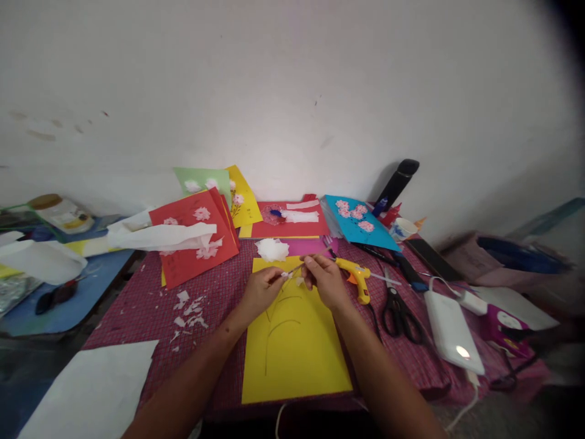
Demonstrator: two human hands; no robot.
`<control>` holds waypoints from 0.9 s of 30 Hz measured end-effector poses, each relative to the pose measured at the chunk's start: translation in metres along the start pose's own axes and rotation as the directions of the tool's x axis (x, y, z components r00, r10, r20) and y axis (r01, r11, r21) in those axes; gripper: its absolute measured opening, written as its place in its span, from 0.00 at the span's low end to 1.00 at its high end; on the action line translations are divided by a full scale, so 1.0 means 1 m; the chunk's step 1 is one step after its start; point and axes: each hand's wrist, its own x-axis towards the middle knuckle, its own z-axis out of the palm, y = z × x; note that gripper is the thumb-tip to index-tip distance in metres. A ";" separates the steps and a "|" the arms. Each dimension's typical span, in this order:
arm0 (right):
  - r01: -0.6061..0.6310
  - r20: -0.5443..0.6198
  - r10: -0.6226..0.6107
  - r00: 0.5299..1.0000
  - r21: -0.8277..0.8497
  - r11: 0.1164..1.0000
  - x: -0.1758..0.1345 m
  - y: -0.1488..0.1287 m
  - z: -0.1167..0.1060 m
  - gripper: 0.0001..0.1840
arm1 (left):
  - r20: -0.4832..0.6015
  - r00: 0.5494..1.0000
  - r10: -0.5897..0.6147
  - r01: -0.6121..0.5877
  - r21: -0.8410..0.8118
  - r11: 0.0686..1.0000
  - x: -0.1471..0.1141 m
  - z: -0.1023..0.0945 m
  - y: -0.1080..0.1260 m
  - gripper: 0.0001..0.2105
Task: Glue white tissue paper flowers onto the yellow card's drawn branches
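Observation:
Above the yellow sheet (297, 341), which bears thin drawn curved lines, both of my hands meet near its top edge. My left hand (261, 291) is closed in a pinch on a small piece of white tissue paper (286, 275). Between the fingers of my right hand (325, 281) is a thin stick (296, 269), its tip close to that paper. A white tissue paper clump (272, 249) lies just beyond the sheet. To the right of my right hand rests a yellow glue gun (359, 277) with a glue stick in its back.
Black scissors (398, 317) and a white power bank (452, 332) lie on the right. Paper scraps (187, 314) are scattered at left. Red sheets (183, 268) and a blue sheet (365, 227) with paper flowers stand toward the wall. A white sheet (91, 390) overlaps the front-left edge.

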 end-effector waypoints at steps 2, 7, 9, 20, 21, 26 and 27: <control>0.034 0.026 -0.034 0.999 0.009 0.999 -0.001 -0.004 -0.003 0.16 | 0.029 0.998 0.057 -0.058 0.041 0.997 0.000 -0.002 0.002 0.09; 0.071 0.097 -0.070 0.993 -0.007 0.997 -0.001 -0.008 -0.009 0.13 | 0.131 0.980 0.152 -0.166 0.108 0.980 0.001 -0.002 0.002 0.11; 0.103 0.102 -0.094 0.990 -0.080 0.992 0.000 -0.008 -0.010 0.13 | 0.170 0.968 0.182 -0.205 0.126 0.971 0.002 -0.001 0.000 0.11; 0.280 0.272 -0.144 0.951 -0.565 0.777 0.002 -0.007 -0.019 0.12 | 0.292 0.933 0.211 -0.293 0.271 0.917 -0.002 0.021 -0.002 0.10; 0.292 0.281 -0.151 0.948 -0.575 0.764 0.002 -0.006 -0.020 0.12 | 0.289 0.935 0.207 -0.292 0.291 0.911 -0.001 0.023 -0.002 0.10; 0.341 0.318 -0.168 0.933 -0.631 0.697 0.002 -0.006 -0.024 0.11 | 0.257 0.946 0.199 -0.286 0.364 0.886 0.005 0.033 -0.002 0.09; 0.344 0.319 -0.168 0.933 -0.643 0.684 0.002 -0.006 -0.024 0.11 | 0.253 0.947 0.197 -0.283 0.369 0.885 0.006 0.034 -0.003 0.08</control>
